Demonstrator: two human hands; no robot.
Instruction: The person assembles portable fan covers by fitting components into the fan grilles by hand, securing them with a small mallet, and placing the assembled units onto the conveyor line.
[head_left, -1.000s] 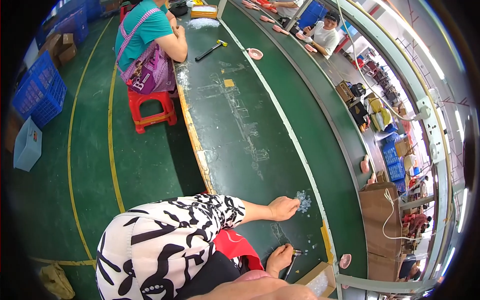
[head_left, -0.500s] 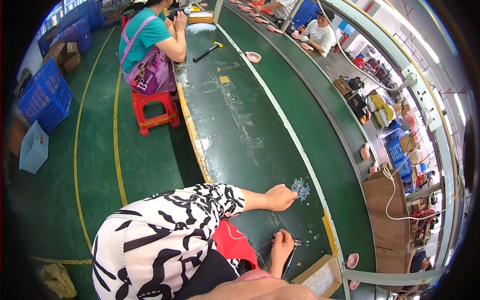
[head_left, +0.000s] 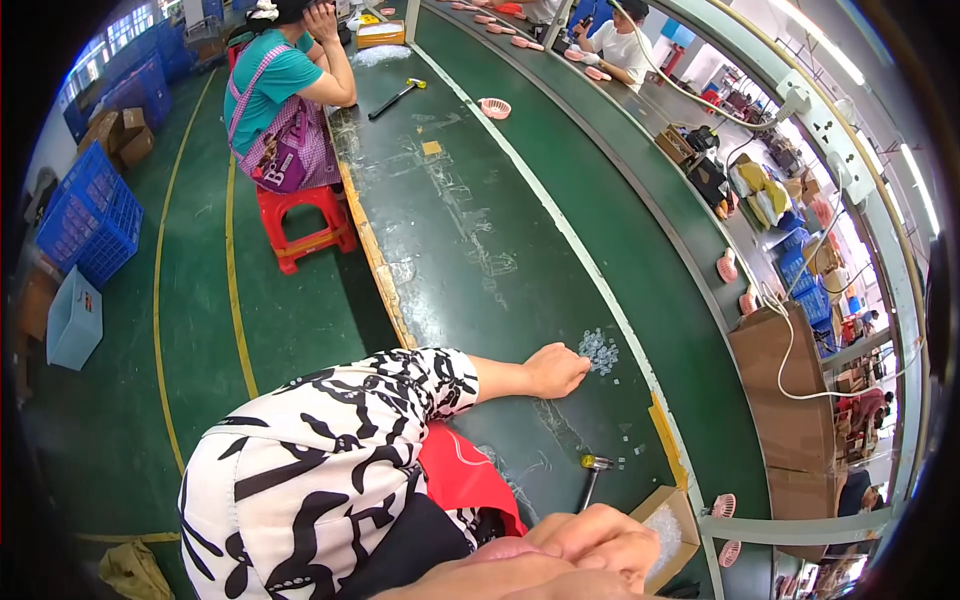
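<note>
My left hand (head_left: 557, 370) rests on the dark green table with its fingers curled together, right beside a small pile of clear plastic pieces (head_left: 600, 352). Whatever its fingertips may hold is hidden. Close to me at the bottom, my right hand (head_left: 610, 545) is raised with bent fingers, partly in front of an open cardboard box (head_left: 682, 552) of clear pieces. I cannot make out anything in it. Between the hands lies a hammer (head_left: 597, 464) with a yellow-and-metal head and dark handle, untouched. A few loose clear pieces (head_left: 625, 452) are scattered near its head.
Alongside the table (head_left: 450, 300) runs a green conveyor (head_left: 640, 260) with pink fan-like parts (head_left: 494, 108). Another hammer (head_left: 397, 98) lies farther up. A co-worker (head_left: 285, 90) sits on a red stool (head_left: 300, 225) at the far left. A metal frame with sockets (head_left: 840, 150) curves along the right.
My right hand has left the hammer's side and come down toward me, beside the box. My left hand stays by the pile. The view has shifted slightly.
</note>
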